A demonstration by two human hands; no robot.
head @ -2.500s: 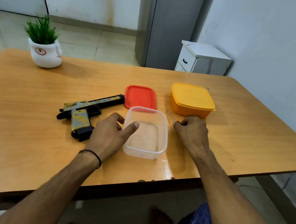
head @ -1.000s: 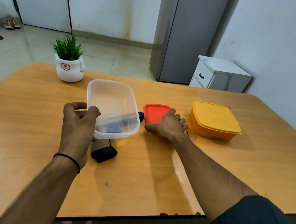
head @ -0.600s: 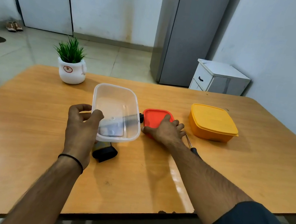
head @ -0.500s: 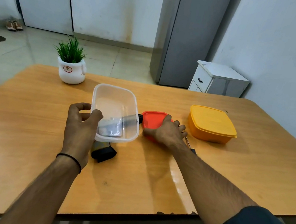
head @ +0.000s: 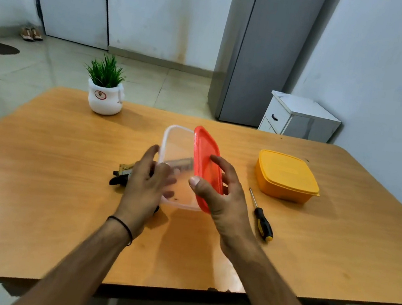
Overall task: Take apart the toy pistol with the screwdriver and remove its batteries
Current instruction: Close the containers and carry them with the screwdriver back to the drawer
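Raised from the desk (head: 48,196) to the clear box (head: 176,144) in the left hand's (head: 144,186) grip, the red lid (head: 202,152) is now pinched on edge by the right hand (head: 224,199). Best to square its corners to the rim, then park both aside. Behind the left hand lies the toy pistol (head: 121,173), partly hidden; right of the hands, the screwdriver (head: 263,224), untouched.

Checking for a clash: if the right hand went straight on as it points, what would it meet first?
Probably the clear container held by the left hand: the red lid in the right hand is tilted right beside its rim, though depth is unclear.
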